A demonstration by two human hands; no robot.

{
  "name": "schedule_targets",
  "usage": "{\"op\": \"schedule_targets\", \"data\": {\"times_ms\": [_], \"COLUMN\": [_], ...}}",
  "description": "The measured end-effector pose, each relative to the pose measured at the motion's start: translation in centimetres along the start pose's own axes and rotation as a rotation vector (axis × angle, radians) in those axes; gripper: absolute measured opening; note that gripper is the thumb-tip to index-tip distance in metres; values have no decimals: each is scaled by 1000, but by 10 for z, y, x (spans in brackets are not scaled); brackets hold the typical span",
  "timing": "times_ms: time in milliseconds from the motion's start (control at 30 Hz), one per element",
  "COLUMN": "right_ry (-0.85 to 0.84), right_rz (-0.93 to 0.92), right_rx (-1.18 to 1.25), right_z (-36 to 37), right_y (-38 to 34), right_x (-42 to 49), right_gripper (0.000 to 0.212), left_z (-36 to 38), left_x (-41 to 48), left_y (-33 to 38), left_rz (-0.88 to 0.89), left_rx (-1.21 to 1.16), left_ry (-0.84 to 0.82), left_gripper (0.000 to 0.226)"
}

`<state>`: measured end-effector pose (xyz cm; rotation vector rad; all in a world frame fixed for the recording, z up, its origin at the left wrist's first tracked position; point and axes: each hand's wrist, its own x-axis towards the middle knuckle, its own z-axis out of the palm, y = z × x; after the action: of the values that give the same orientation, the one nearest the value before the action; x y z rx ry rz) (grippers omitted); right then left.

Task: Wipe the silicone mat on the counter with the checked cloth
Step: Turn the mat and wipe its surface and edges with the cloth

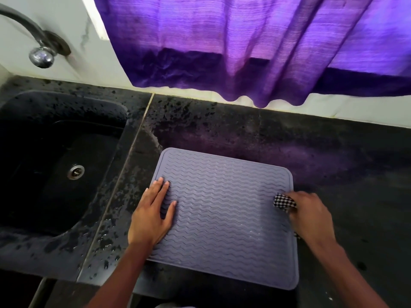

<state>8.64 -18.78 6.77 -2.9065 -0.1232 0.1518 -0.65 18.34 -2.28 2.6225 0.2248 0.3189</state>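
Meanwhile, pressed the left hand (pixel 151 217), fingers (pixel 160 190) straight and empty, onto the left side of the silicone mat (pixel 224 218), apparently to stop it sliding on the worktop (pixel 333 152); gripped the checked cloth (pixel 283 202) in the right hand (pixel 311 216) at the mat's right edge.

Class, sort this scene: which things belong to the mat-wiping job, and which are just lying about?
In the job: silicone mat; checked cloth; right hand, gripping the cloth; left hand, flat on the mat.
Just there: sink; tap; purple curtain.
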Motion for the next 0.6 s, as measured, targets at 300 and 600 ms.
{"op": "schedule_targets", "data": {"times_ms": [300, 600], "right_ry": [97, -13], "right_rz": [-43, -211], "right_rx": [238, 270], "right_z": [53, 65], "right_y": [-39, -104], "right_x": [-10, 7], "right_gripper": [56, 56], "left_z": [-1, -1], "left_x": [0, 2], "left_y": [1, -1], "left_rz": [5, 24], "left_rx": [42, 58], "left_ry": [-11, -22], "left_gripper": [63, 66]}}
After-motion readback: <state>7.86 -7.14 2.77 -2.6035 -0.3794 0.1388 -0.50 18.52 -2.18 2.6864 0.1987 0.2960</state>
